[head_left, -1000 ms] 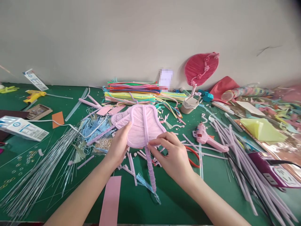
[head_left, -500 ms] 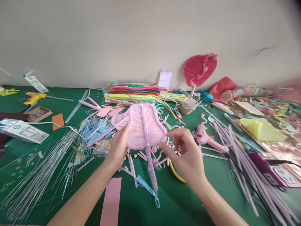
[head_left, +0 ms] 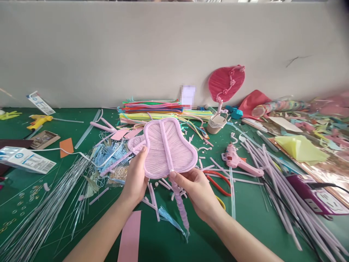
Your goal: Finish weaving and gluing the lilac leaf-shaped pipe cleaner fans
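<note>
A lilac hand fan [head_left: 155, 160] made of pipe cleaners is held up over the table, its ribbed face toward me. My left hand [head_left: 136, 176] grips the left rim, thumb in front and fingers behind. With thumb and fingers, my right hand [head_left: 196, 187] pinches the base of the fan where the wrapped handle [head_left: 181, 209] joins the face. A light blue tassel [head_left: 170, 220] hangs by the handle's lower end. Behind the fan, on the left, a second lilac piece [head_left: 133, 143] with a thin handle lies on the table.
A pink glue gun [head_left: 240, 160] and lilac pipe cleaners [head_left: 278, 189] lie right. Red-handled tool [head_left: 219, 182] rests beside my right hand. Silver wires [head_left: 51, 203] spread at left. Coloured pipe cleaner bundles [head_left: 152, 107] and a cup [head_left: 216, 123] holding a red fan [head_left: 226, 83] stand behind.
My right hand has moved from beside the fan's right edge down to its base and closed on it. The fan has tilted slightly, its handle end swinging right.
</note>
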`<action>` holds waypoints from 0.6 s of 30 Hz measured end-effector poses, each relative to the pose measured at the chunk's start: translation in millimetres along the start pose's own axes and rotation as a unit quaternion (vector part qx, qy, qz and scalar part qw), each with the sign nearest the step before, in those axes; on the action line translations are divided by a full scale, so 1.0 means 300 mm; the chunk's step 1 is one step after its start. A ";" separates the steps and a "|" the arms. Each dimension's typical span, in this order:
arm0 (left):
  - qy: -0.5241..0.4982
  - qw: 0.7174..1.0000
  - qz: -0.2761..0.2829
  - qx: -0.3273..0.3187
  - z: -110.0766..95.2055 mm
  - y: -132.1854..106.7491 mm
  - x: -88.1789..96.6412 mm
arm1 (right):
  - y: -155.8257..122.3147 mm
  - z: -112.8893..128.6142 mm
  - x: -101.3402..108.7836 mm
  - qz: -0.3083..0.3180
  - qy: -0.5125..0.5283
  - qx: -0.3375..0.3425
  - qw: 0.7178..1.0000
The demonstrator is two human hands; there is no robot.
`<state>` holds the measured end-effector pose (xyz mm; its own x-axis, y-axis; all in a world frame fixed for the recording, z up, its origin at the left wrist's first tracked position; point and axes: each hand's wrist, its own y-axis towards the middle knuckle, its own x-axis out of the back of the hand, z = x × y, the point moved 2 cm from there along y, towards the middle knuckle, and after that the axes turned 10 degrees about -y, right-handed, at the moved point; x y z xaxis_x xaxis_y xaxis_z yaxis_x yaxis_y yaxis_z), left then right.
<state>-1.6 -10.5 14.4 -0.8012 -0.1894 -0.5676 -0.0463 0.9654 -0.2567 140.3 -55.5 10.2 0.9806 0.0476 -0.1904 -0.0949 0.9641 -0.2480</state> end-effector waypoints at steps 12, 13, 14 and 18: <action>0.002 1.000 0.013 -0.014 0.006 -0.006 -0.005 | 0.001 -0.013 0.015 -0.005 0.027 -0.008 1.000; 0.001 1.000 0.011 -0.014 0.007 -0.006 -0.005 | 0.002 -0.016 0.017 -0.004 0.025 -0.004 1.000; 0.001 1.000 0.008 -0.013 0.008 -0.005 -0.004 | 0.003 -0.018 0.018 -0.001 0.024 -0.001 1.000; 0.002 1.000 0.001 -0.012 0.009 -0.002 0.000 | 0.000 -0.028 0.015 0.022 0.038 -0.002 0.999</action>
<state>0.1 -11.5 12.4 -0.8036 -0.1876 -0.5649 -0.0595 0.9696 -0.2374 143.4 -57.4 1.3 0.9598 0.0695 -0.2718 -0.1379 0.9607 -0.2410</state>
